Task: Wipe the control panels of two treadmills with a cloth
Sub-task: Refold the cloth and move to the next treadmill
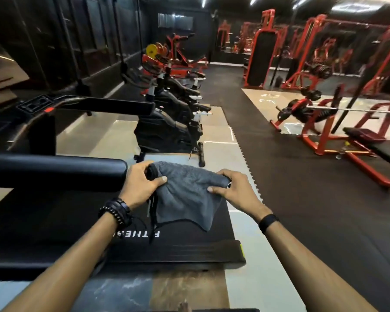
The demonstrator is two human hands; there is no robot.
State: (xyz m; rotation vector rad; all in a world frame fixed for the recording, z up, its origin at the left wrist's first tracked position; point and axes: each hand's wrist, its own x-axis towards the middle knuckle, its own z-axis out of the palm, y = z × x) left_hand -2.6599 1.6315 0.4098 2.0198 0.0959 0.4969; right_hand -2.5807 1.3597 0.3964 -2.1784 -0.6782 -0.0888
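- Fingers [142, 167] of the left hand [142, 183] curled round the top left corner of the grey cloth [185, 194], thumb pressed across the front of it, pinching the bunched edge.
- Right hand [232, 190] grips the opposite top corner, thumb flat on the fabric, the other fingers tucked behind.
- The cloth is stretched between both hands in mid-air, its lower half drooping to a point over the treadmill deck [77, 221], just beside the end of the padded handrail [54, 174].
- White lettering on the belt reads upside down, partly hidden by the left wrist.
- Dark bracelets [116, 210] on the left wrist, a black band [268, 221] on the right.
- A second treadmill [81, 104] stands further back on the left, its console tray and a red tab in view.
- Beyond it, a row of exercise bikes [171, 122]; red weight machines [324, 64] and a barbell bench [347, 122] fill the right side across the black rubber matting [291, 176].
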